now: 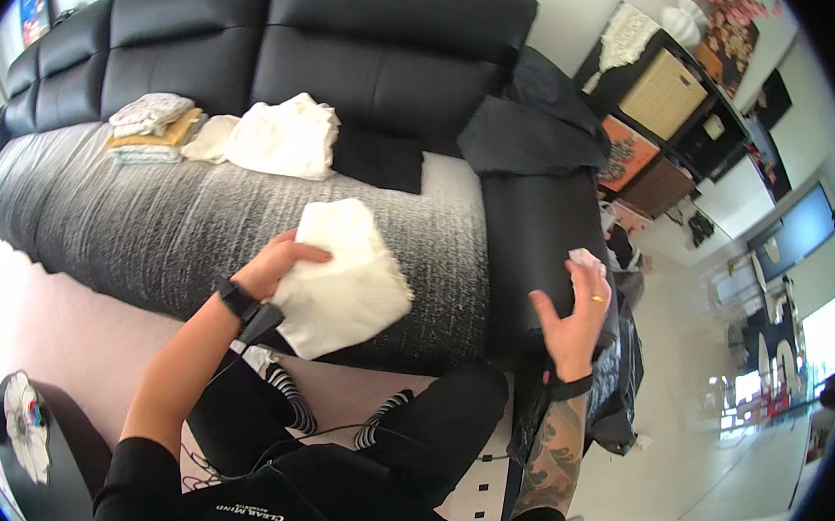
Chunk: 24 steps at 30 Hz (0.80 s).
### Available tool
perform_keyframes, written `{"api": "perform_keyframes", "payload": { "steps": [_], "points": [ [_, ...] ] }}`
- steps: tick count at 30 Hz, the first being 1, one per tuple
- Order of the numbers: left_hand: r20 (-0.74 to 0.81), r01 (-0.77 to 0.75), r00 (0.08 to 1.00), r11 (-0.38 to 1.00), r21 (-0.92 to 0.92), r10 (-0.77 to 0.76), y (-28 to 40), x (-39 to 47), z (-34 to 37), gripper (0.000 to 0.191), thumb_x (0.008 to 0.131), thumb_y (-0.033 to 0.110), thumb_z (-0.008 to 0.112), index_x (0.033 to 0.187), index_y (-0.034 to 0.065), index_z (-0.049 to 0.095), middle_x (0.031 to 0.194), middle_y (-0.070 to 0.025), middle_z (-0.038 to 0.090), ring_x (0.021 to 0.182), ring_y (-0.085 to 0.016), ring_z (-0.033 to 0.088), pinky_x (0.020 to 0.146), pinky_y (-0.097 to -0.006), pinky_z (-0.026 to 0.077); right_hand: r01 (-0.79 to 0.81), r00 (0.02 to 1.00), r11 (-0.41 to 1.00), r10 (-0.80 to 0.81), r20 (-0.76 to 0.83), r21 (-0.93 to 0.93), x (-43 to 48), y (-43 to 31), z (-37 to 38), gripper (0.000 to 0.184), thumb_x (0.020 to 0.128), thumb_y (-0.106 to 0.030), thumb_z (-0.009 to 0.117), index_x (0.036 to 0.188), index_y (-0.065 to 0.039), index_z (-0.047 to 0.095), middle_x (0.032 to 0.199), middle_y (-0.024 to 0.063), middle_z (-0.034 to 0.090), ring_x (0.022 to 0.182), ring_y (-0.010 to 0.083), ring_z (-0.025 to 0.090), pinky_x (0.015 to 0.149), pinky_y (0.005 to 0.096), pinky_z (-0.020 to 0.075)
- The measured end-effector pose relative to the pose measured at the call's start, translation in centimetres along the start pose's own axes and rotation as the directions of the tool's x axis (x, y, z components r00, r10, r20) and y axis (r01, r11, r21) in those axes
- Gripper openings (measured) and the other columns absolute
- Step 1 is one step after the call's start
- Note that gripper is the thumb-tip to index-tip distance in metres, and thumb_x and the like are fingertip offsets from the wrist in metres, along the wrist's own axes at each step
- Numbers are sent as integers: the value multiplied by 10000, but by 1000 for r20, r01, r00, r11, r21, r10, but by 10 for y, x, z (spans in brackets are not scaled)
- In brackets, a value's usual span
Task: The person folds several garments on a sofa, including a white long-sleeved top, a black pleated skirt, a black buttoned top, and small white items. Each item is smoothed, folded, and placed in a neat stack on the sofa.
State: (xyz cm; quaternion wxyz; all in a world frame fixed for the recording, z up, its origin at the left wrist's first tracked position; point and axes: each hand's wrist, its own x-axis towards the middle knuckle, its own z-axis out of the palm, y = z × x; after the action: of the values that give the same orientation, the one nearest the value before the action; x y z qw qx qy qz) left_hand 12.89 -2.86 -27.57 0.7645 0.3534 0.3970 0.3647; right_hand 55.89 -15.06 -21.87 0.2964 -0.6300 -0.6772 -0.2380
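Observation:
My left hand (283, 264) grips the left edge of a folded cream cloth (343, 291), thumb on top, and holds it over the front of the sofa seat. Past the right armrest's top, my right hand (579, 317) is raised with its thumb spread wide. A small pink and white item (588, 260) shows at its fingertips; whether they touch it I cannot tell. Along the back of the seat lie a pile of folded cloths (149, 131), a crumpled white cloth (286, 139) and a flat black cloth (380, 160).
The black leather sofa (389, 84) has a grey striped seat cover (167, 199). Dark fabric (535, 140) drapes over its right corner. Black plastic bags (621, 378) stand right of the armrest (539, 250). A thin cable runs across my lap. A dark side table (62, 422) is at lower left.

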Motion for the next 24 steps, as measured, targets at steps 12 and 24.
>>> {"api": "perform_keyframes", "payload": {
  "steps": [12,24],
  "points": [
    [185,146,974,986,-76,-130,16,33,22,391,917,124,659,1242,-76,572,1167,-169,676,1011,-239,694,895,-378,568,-764,488,-598,-293,822,241,-22,-131,180,612,892,-143,666,1419,40,414,1386,185,536,1269,340,525,1102,468,403],
    [-176,-24,864,387,922,472,-15,109,-171,313,862,317,721,947,16,707,763,-57,682,699,-132,633,672,-301,524,-556,483,-678,208,851,481,59,-3,282,561,901,-320,635,1360,-23,513,1312,149,605,1186,357,582,1012,516,463]
  ]
}}
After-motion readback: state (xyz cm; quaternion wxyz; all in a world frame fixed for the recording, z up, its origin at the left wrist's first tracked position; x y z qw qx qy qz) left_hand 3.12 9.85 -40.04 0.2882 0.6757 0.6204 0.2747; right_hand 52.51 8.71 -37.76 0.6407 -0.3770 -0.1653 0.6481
